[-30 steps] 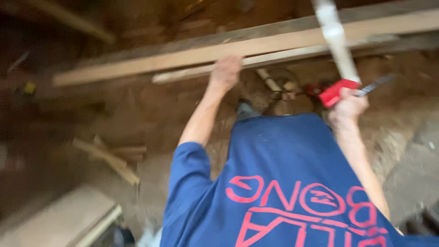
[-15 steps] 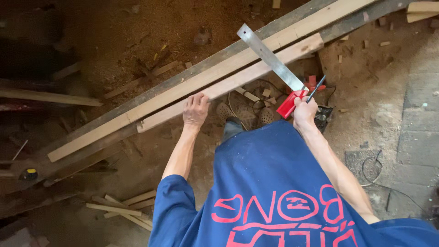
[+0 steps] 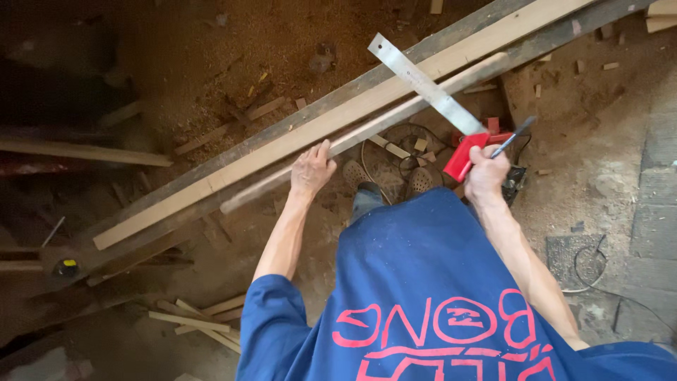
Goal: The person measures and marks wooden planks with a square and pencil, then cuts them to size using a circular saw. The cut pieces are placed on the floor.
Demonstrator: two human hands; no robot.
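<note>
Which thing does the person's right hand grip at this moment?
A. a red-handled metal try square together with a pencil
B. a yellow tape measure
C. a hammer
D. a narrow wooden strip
A: the right hand closes on the red-handled metal try square and a pencil.

There is one view only, from a camera on the person's head, looking almost straight down past a blue shirt (image 3: pixel 437 296) to the dirt floor (image 3: pixel 211 63). It sits high enough to take in both outstretched arms, the feet, and long boards (image 3: pixel 338 123) running slantwise from the floor's lower left to its top right corner. The top of the picture faces away from the person. The left edge is dark, so what lies there is probably scrap timber.
</note>
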